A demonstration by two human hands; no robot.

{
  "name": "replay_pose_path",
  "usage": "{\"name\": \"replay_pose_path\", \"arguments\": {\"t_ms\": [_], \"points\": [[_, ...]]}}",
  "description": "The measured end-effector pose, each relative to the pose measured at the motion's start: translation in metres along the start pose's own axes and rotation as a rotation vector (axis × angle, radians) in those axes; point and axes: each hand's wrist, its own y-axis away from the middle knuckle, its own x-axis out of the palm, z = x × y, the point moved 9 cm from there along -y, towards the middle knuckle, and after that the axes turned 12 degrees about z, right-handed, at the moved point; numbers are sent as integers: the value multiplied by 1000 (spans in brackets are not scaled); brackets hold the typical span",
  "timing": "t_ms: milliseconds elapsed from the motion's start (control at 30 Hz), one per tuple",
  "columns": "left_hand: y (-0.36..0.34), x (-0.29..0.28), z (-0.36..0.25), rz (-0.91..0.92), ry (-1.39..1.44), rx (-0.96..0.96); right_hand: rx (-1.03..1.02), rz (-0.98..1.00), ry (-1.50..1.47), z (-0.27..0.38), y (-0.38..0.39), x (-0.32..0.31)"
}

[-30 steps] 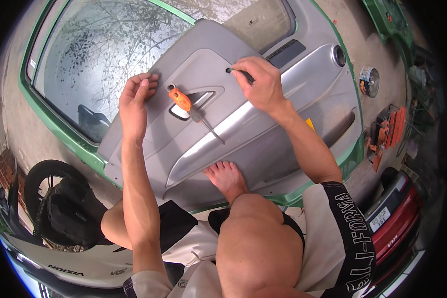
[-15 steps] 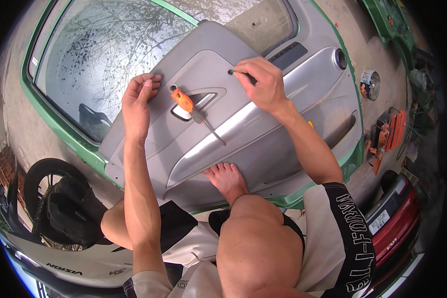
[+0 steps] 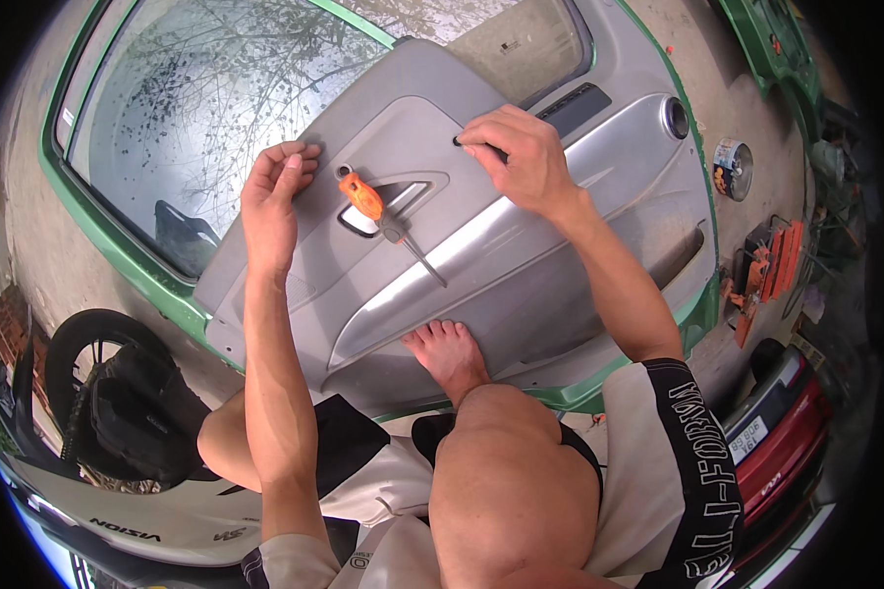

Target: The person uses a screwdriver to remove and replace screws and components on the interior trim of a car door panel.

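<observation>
A grey trim panel (image 3: 521, 314) lies over a green car door (image 3: 138, 250) on the ground, with my bare foot (image 3: 449, 355) on it. My right hand (image 3: 521, 162) pinches a small dark piece (image 3: 499, 153) beside a dark round spot (image 3: 457, 140) on the panel. Most of that piece is hidden by the fingers. Along the panel's edge by the window glass, my left hand (image 3: 277, 187) is curled, thumb against fingers. Whatever it holds, if anything, is hidden. Between both hands an orange-handled screwdriver (image 3: 363, 196) rests across the inner handle recess (image 3: 356, 222).
Right of the door stand a tin can (image 3: 733, 167) and an open orange toolbox (image 3: 776, 260). Another green car part (image 3: 781, 49) is at the far right. A motorbike (image 3: 118, 412) stands at the left, and a red vehicle (image 3: 786, 461) at the lower right.
My right hand has shifted and turned slightly at the dark spot. A green tip at its fingers no longer shows. My left hand and the screwdriver have stayed in place.
</observation>
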Motion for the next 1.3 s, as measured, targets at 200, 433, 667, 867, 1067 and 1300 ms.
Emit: {"name": "replay_pose_path", "arguments": {"t_ms": [200, 433, 667, 867, 1067, 1300], "points": [[-1, 2, 0, -17, -4, 16, -25, -40, 109, 10, 0, 7], [2, 1, -2, -45, -46, 52, 36, -10, 158, 3, 0, 20], [1, 5, 0, -29, -54, 108, -207, 197, 521, 5, -9, 36], [2, 5, 3, -54, -26, 132, -212, 240, 651, 10, -10, 43], [5, 1, 6, -54, -84, 138, -124, 117, 580, 14, -8, 41], [44, 68, -28, -138, -742, -92, -33, -94, 388, 22, 17, 1]]}}
